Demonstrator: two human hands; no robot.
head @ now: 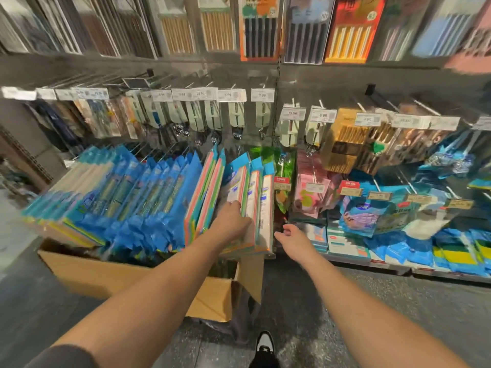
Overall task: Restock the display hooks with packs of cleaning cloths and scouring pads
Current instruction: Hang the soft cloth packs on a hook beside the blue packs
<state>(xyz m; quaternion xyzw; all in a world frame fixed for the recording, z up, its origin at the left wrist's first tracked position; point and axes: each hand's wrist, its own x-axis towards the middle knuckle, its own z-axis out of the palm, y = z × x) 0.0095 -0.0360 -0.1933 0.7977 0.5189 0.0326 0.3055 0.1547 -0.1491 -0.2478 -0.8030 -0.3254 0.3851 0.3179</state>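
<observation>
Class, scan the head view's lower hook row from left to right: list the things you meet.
Blue packs → striped cloth packs → left hand → right hand → pink packs → blue bags.

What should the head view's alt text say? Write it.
A person's left hand presses on hanging packs of cleaning cloths on store display hooks, while the right hand reaches open beside them, above an open cardboard box.

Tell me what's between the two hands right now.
In the head view, hanging cloth packs separate the left hand, resting on them, from the open right hand.
</observation>
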